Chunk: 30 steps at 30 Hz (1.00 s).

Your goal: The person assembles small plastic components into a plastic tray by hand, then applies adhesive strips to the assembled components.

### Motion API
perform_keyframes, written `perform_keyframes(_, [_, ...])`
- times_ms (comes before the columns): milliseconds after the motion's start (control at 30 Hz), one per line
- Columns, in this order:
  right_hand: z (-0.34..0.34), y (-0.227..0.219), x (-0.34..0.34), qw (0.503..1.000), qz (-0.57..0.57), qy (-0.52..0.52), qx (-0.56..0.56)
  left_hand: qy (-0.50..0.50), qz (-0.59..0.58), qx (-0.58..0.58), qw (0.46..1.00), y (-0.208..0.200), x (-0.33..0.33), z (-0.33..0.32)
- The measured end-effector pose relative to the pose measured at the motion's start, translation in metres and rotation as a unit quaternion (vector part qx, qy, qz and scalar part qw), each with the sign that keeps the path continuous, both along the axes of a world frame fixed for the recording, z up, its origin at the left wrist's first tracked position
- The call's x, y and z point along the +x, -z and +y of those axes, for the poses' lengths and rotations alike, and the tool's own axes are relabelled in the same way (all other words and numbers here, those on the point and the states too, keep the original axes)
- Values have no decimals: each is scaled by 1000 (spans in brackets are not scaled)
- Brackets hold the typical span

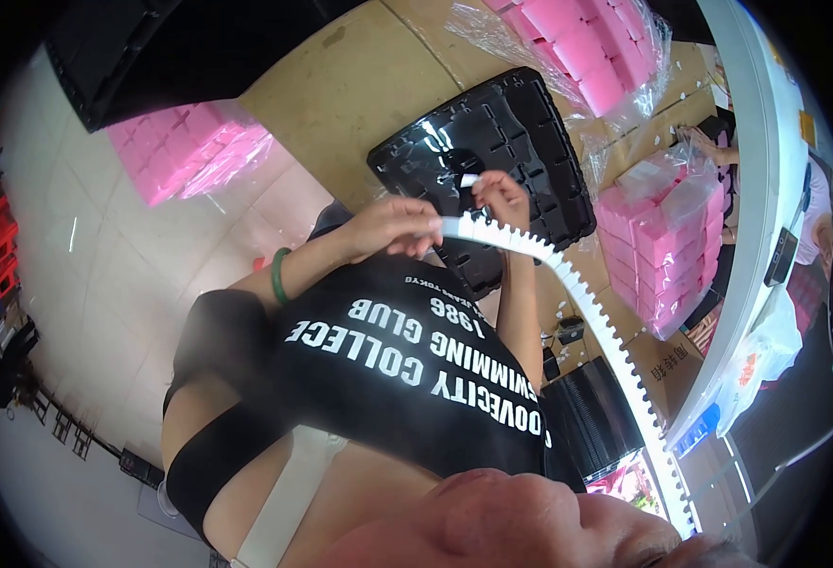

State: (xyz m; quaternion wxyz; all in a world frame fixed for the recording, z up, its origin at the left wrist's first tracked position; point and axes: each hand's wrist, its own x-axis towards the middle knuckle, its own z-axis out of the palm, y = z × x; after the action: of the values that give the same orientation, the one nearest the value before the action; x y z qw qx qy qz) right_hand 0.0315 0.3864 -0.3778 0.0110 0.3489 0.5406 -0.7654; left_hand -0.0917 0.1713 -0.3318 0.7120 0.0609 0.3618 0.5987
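Observation:
A long white strip (609, 336) with a row of small tabs along one edge curves down to the lower right. My left hand (398, 225), a green bangle (279, 275) on its wrist, pinches the upper end of that strip. Just to the right, my right hand (503, 199) is raised with its fingers curled, pinching a small white piece (470, 180). Both hands are over the near part of a black moulded plastic tray (530, 123) with shaped hollows. The strip passes in front of my right wrist.
Stacks of pink foam blocks (658, 246) in clear plastic film lie at the right, with more pink blocks (582, 47) at the top and pink blocks (185, 147) at the left. Brown cardboard (331, 85) lies beneath the tray. Another person's hand (715, 150) shows at the right.

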Motion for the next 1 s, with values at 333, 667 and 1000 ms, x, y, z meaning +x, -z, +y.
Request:
perform_keyframes(333, [105,37,-86,892,-119,16,436,187,-2,97,978,-21,5,26])
perform_keyframes(667, [103,37,-98,826,-201,-15,527,188,11,79,979,-9,-3,41])
perform_keyframes(1000, [92,30,-100,804,-152,-117,563,198,14,66,978,-3,-4,43])
